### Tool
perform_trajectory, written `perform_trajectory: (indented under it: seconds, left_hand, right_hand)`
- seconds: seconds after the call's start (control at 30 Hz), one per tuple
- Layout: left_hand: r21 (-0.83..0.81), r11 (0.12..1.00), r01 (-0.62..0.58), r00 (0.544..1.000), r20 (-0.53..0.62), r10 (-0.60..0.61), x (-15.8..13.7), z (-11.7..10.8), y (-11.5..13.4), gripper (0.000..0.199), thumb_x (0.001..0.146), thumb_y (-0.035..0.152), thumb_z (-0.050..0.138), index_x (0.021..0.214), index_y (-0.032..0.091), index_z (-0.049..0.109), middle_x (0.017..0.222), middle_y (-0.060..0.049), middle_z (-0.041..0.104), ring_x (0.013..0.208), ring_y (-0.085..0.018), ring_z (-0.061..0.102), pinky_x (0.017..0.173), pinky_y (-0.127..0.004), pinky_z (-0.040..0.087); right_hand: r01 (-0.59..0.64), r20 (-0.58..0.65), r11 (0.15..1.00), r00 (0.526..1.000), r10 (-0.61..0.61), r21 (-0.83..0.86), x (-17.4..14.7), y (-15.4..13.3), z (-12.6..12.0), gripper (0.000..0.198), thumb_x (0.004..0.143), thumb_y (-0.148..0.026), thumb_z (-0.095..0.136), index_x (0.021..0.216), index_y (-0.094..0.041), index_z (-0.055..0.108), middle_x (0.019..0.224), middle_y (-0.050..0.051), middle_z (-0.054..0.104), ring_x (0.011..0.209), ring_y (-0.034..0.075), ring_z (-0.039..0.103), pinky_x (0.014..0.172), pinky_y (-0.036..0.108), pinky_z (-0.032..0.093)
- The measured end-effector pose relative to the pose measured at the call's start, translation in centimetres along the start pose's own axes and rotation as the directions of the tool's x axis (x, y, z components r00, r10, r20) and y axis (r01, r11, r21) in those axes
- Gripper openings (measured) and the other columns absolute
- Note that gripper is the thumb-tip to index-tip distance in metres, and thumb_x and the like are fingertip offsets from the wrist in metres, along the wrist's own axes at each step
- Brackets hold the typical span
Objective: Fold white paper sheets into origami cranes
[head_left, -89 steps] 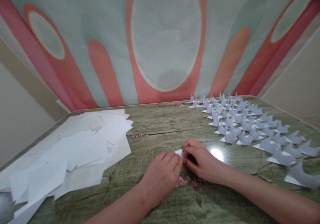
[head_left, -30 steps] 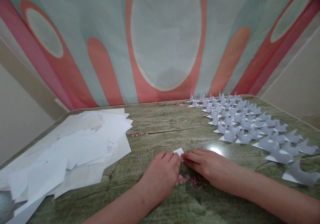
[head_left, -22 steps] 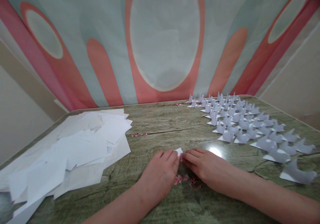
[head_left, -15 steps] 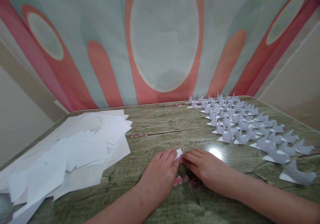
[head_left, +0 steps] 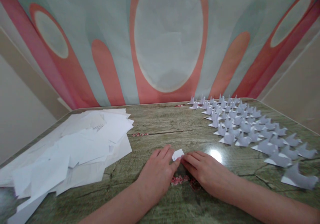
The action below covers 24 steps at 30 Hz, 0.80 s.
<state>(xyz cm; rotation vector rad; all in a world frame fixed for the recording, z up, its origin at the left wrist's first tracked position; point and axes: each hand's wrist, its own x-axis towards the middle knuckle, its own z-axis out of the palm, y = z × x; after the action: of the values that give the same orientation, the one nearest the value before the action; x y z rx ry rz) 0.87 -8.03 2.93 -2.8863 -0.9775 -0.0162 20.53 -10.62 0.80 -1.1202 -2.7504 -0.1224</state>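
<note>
A small folded piece of white paper (head_left: 178, 155) lies near the front middle of the table, between my two hands. My left hand (head_left: 160, 168) is at its left side, its thumb on the near edge and its fingers by the left corner. At the right corner, my right hand (head_left: 202, 169) has its fingertips pressed together on the paper. Standing in rows on the right are several folded white paper birds (head_left: 246, 127). On the left, loose white paper sheets (head_left: 86, 147) are spread in an overlapping heap.
The wood-patterned table (head_left: 162, 124) has pink flower prints and a bright light reflection (head_left: 215, 155) right of my hands. Behind it hangs a patterned backdrop (head_left: 170, 43) in coral and grey-green. One larger bird (head_left: 298, 177) stands nearest, beyond my right forearm.
My left thumb and fingers have moved apart, so more of the folded paper shows. The right hand stays at its corner. The whole view has shifted slightly.
</note>
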Motion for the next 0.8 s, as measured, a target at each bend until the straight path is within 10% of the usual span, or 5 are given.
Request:
perform_trajectory:
  seconds: [0.8]
  left_hand:
    - [-0.005, 0.996, 0.093, 0.995, 0.039, -0.092, -0.4, -1.3, 0.3, 0.034, 0.089, 0.016, 0.036, 0.119, 0.014, 0.051, 0.124, -0.011, 0.051, 0.120, -0.026, 0.039, 0.095, -0.040, 0.035]
  right_hand:
    - [-0.042, 0.047, 0.999, 0.998, 0.042, -0.007, 0.3, 0.5, -0.4, 0.017, 0.086, -0.014, 0.046, 0.091, -0.014, 0.062, 0.088, 0.007, 0.057, 0.079, 0.020, 0.055, 0.069, 0.035, 0.046]
